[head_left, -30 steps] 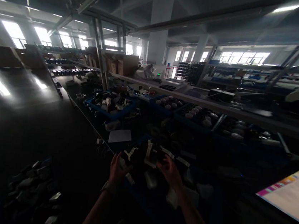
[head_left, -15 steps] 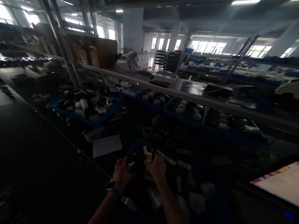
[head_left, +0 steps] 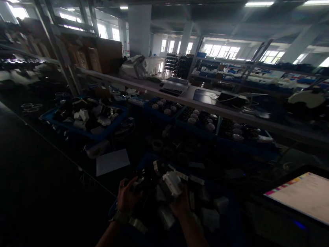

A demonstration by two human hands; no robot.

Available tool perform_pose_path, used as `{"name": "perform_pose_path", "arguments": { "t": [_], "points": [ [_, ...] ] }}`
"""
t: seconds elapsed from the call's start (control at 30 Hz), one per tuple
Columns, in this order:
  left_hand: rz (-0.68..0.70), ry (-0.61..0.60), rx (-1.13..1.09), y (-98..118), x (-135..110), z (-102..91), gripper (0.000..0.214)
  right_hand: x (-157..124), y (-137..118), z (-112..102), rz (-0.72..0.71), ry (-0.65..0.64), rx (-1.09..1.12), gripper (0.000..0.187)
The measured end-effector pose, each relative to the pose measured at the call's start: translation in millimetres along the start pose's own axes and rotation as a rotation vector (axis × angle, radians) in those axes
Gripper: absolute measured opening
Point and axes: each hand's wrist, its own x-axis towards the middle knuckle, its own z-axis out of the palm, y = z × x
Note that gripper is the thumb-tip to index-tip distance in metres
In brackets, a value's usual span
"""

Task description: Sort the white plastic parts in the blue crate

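Observation:
My left hand (head_left: pixel 127 196), with a band at the wrist, curls its fingers round a dark part (head_left: pixel 137 184) at the left side of a blue bin (head_left: pixel 233 222). Dim light hides what kind of part it is. My right hand (head_left: pixel 181 204) is closed on a pale block-shaped piece (head_left: pixel 172 183), raised over the bin's contents; its fingers are partly hidden behind that piece. Under and around both hands lie dark parts and several pale pieces, among them a whitish one (head_left: pixel 166 217) below the right hand.
A white sheet (head_left: pixel 113 162) lies left of the bin. Behind it stands a blue tray (head_left: pixel 104 133) with mixed dark and white parts. Trays of round-topped parts (head_left: pixel 194 118) line the back under a metal shelf (head_left: pixel 144 91). A lit screen (head_left: pixel 310 197) stands at the right.
My right hand has moved slightly right and turned, and a larger pale piece now shows in it. My left hand stays by the dark part. The whole view has shifted a little.

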Motion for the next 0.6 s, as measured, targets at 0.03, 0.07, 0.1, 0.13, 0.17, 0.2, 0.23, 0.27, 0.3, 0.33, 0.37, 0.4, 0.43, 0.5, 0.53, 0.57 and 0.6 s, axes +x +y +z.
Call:
{"name": "perform_pose_path", "arguments": {
  "t": [0.03, 0.07, 0.1, 0.13, 0.17, 0.2, 0.23, 0.27, 0.3, 0.33, 0.37, 0.4, 0.43, 0.5, 0.53, 0.57, 0.6],
  "points": [
    [0.0, 0.015, -0.032, 0, -1, -0.7, 0.054, -6, -2, -1, 0.035, -0.013, 0.088, 0.058],
    [-0.001, 0.031, -0.064, 0, -3, -1.2, 0.051, -12, -4, -3, 0.072, -0.04, 0.201, 0.057],
    [-0.003, 0.047, -0.098, 0, -5, -1.2, 0.049, -18, -5, -5, 0.108, -0.08, 0.332, 0.054],
    [-0.007, 0.063, -0.132, 1, -7, -0.9, 0.045, -24, -6, -8, 0.136, -0.125, 0.471, 0.052],
    [-0.013, 0.08, -0.168, 2, -10, -0.5, 0.042, -31, -7, -11, 0.16, -0.173, 0.599, 0.05],
    [-0.023, 0.099, -0.204, 5, -13, 0.0, 0.04, -37, -7, -14, 0.173, -0.215, 0.698, 0.048],
    [-0.036, 0.121, -0.242, 8, -17, 0.3, 0.04, -43, -8, -18, 0.178, -0.246, 0.756, 0.047],
    [-0.05, 0.143, -0.281, 11, -23, 0.3, 0.041, -49, -9, -23, 0.186, -0.269, 0.796, 0.044],
    [-0.064, 0.164, -0.319, 16, -29, -0.4, 0.043, -55, -10, -28, 0.199, -0.289, 0.824, 0.039],
    [-0.078, 0.183, -0.357, 22, -38, -1.8, 0.046, -60, -11, -33, 0.216, -0.308, 0.844, 0.032],
    [-0.092, 0.201, -0.394, 28, -48, -3.9, 0.049, -66, -13, -39, 0.235, -0.327, 0.857, 0.024],
    [-0.102, 0.219, -0.428, 35, -61, -6.8, 0.052, -71, -15, -45, 0.252, -0.347, 0.867, 0.016],
    [-0.11, 0.238, -0.456, 43, -76, -10.1, 0.053, -76, -17, -51, 0.273, -0.372, 0.875, 0.009],
    [-0.159, 0.26, -0.527, 59, -114, -16.8, 0.056, -88, -22, -65, 0.325, -0.447, 0.873, 0.011],
    [-0.201, 0.269, -0.573, 66, -136, -19.1, 0.057, -95, -23, -73, 0.349, -0.493, 0.856, 0.018],
    [-0.263, 0.276, -0.637, 73, -159, -20.1, 0.058, -102, -24, -82, 0.377, -0.545, 0.824, 0.024],
    [-0.328, 0.302, -0.697, 78, -184, -19.2, 0.06, -111, -24, -92, 0.406, -0.592, 0.782, 0.03]
  ]
}}
